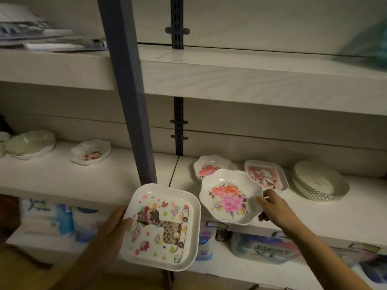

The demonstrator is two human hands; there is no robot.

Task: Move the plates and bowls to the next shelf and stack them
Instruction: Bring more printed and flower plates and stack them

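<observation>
The square giraffe plate is sitting at six o'clock in the view, held clear of the shelf front. The left hand is gripping its nine o'clock edge, thumb lying over the rim and the other fingers hidden beneath. Just beside it at three o'clock, the scalloped floral plate is tilting toward the camera, and the right hand is pinching its three o'clock rim between thumb and curled fingers. Whether its far side is touching the shelf I cannot tell. Behind it, from twelve to two o'clock, a second floral plate, a pink square plate and a stack of round white bowls are waiting on the right shelf section. Past the blue-grey post, at ten o'clock, the left shelf section is carrying a small floral dish and a stack of pale bowls. The step in hand looks like carrying both plates across. Doing it well means keeping each level, swinging clear of the post, and setting like shape on like.
</observation>
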